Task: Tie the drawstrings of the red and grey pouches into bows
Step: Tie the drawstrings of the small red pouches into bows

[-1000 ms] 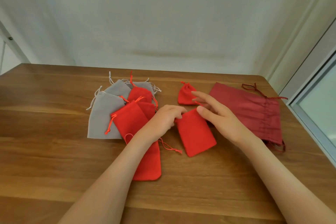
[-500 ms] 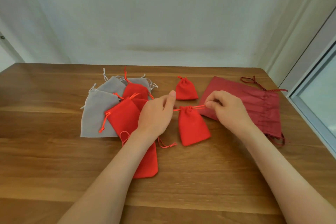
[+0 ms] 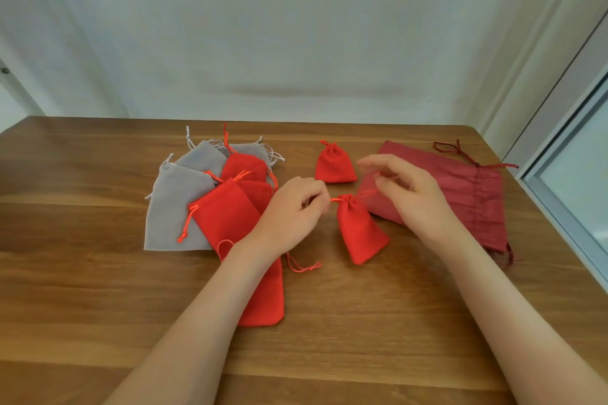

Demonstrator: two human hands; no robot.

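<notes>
Red cloth is bunched tight now at the top of the small red pouch (image 3: 360, 230) — a moment ago its mouth was flat and wide. Both hands pulled the strings apart, and that shut it. The pouch lies tilted on the desk (image 3: 98, 289), just beside the big dark red bag (image 3: 460, 194). The left hand (image 3: 292, 210) pinches one string (image 3: 334, 200) in a tight grip. The right hand (image 3: 404, 194) has lifted over the big bag's edge and is blurry — I cannot tell if its grip has the other string. I think the bow comes next. Another shut pouch (image 3: 335, 164) sits near the big bag too.
</notes>
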